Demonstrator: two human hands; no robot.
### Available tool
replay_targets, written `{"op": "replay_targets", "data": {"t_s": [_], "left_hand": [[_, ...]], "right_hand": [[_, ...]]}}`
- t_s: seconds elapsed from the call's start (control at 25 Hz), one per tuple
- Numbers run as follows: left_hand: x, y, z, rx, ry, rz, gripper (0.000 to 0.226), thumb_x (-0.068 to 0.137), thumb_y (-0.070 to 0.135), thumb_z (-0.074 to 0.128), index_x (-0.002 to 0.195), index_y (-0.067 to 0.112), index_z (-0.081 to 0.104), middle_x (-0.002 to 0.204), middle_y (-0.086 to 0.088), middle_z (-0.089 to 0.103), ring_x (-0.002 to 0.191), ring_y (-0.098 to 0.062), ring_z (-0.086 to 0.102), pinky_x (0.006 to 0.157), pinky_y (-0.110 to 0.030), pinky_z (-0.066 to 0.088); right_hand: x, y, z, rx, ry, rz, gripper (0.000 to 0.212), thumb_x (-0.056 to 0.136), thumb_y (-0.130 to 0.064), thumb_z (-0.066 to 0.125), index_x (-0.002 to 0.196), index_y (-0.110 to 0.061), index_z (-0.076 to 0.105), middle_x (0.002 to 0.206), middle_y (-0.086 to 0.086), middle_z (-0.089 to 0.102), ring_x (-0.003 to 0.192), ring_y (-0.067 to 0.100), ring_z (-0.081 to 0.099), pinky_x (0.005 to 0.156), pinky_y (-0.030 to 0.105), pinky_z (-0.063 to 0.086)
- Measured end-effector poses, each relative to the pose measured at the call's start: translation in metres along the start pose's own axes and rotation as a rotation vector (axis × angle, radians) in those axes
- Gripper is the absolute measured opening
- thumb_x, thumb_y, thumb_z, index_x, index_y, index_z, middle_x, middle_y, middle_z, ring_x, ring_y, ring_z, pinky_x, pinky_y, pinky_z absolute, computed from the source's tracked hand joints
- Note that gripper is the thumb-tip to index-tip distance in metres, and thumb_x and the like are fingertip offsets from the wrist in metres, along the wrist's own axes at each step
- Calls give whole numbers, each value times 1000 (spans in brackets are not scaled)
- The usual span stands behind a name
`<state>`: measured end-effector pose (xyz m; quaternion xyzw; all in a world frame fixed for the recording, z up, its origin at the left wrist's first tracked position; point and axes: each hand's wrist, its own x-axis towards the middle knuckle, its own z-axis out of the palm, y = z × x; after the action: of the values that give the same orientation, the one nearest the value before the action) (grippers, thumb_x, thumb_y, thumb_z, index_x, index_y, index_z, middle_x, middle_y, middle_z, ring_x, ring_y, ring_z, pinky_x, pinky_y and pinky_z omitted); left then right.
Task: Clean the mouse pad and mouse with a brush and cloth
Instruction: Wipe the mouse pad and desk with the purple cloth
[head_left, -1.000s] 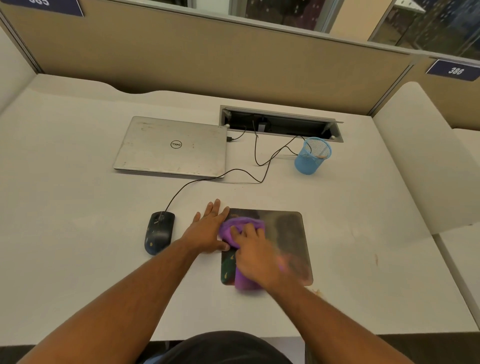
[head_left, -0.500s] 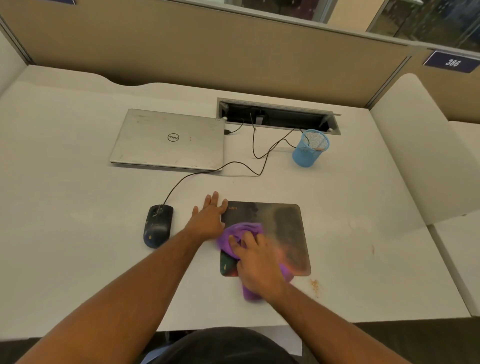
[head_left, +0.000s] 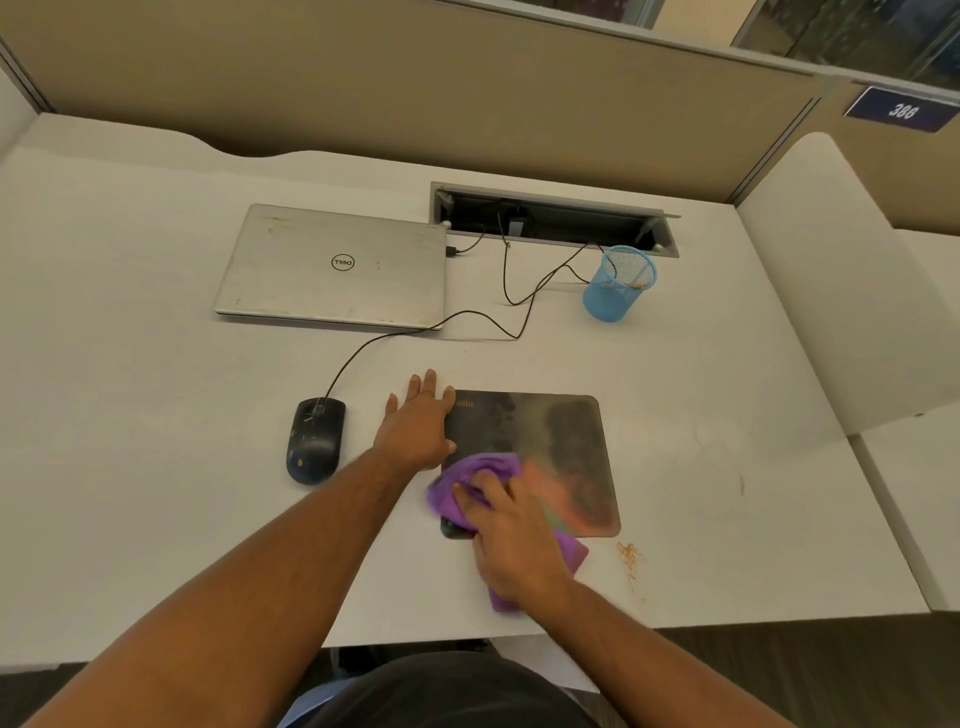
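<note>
A person at an office desk (head_left: 156, 467) wipes a mouse pad (head_left: 566, 441) with a purple cloth (head_left: 483, 467), the pad lying toward the desk's near edge, right of centre. The right hand (head_left: 514, 540) lies flat over the bunched cloth, fingers spread and pressing it onto the pad's near left corner, with part of the cloth trailing off the pad's near edge onto the desk. The left hand (head_left: 418, 423) is open and flat, fingers together, its palm on the desk just beside the pad's left edge and a fingertip at the far left corner, apparently bracing the pad so that it does not slide. The black corded mouse (head_left: 314, 441) sits just left of that hand, untouched, its cable (head_left: 395, 332) running back toward a closed silver laptop (head_left: 332, 267) at the far side of the desk. A blue mesh cup (head_left: 618, 283) stands near the far right, beside an open cable hatch (head_left: 550, 218). A scatter of orange crumbs (head_left: 629, 556) lies on the desk just off the pad's near right corner. No brush can be seen. The wipe would likely go best with even pressure and overlapping strokes carried across to the right side, the left hand holding the pad steady, and the dirt pushed off one edge, not back across the surface; the crumbs beside it could be dragged back on. The mouse looks yet to be cleaned.
</note>
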<state>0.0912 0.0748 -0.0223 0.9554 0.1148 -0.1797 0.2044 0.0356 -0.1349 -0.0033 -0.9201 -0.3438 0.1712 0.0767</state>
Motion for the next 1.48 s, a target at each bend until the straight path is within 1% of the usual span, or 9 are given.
{"op": "replay_targets", "data": {"t_s": [0.16,0.4,0.52,0.64,0.72,0.88,1.08,1.28,1.48], "left_hand": [[2,-2,-2,27,9,5,90,88,38,72,158,23,18,167,-10,-5,153,-31,-7,121,-53,7],[7,0,-8,24,-8,-3,73,95,21,63,157,22,24,167,-11,-3,153,-31,-3,121,-52,10],[5,1,-7,19,10,9,72,96,19,62,157,21,24,167,-11,-2,153,-31,-1,120,-52,12],[4,2,-9,21,2,17,75,96,17,62,158,20,20,167,-11,-6,153,-33,-4,120,-53,13],[3,2,-12,15,-61,20,87,91,23,68,159,19,14,166,-11,-12,153,-33,-9,120,-55,11],[-4,2,-12,104,-165,33,119,79,46,79,159,19,-5,163,-12,-25,150,-34,-19,119,-56,2],[-8,10,-12,159,-173,3,117,84,43,76,158,15,-9,163,-14,-25,150,-35,-18,120,-58,2],[-9,17,-15,174,-194,-6,115,85,37,77,158,11,-9,162,-17,-24,150,-38,-17,120,-57,4],[-11,20,-18,208,-178,-13,114,85,34,76,157,8,-8,162,-20,-21,150,-40,-14,121,-57,5]], "right_hand": [[-14,13,1,-22,-31,-92,54,103,-29,51,155,-33,38,160,-4,38,144,25,35,120,40,29],[50,1,-26,-56,38,-24,55,96,-19,53,151,-26,46,154,1,39,133,29,38,108,43,43],[8,-1,-7,-38,3,-118,56,97,-21,59,151,-27,46,155,-2,41,140,29,38,116,42,37],[-38,8,7,-37,-29,-185,55,93,-27,66,146,-32,50,151,-5,49,139,29,46,114,41,35],[-25,16,1,-64,-30,-197,51,97,-27,59,147,-33,50,151,-5,49,138,26,45,115,39,35],[11,-2,-9,17,-20,-81,49,103,-26,49,152,-30,45,156,-7,42,140,22,36,117,36,34],[-34,27,-3,-15,-65,-110,48,103,-31,50,151,-35,46,157,-8,42,144,22,35,120,36,28],[-40,51,-11,39,45,123,43,105,-34,44,148,-33,52,158,-9,43,144,19,36,121,34,28],[-36,-6,8,17,-11,-129,42,96,-30,59,138,-32,61,145,-6,57,133,24,50,111,38,40]]}}
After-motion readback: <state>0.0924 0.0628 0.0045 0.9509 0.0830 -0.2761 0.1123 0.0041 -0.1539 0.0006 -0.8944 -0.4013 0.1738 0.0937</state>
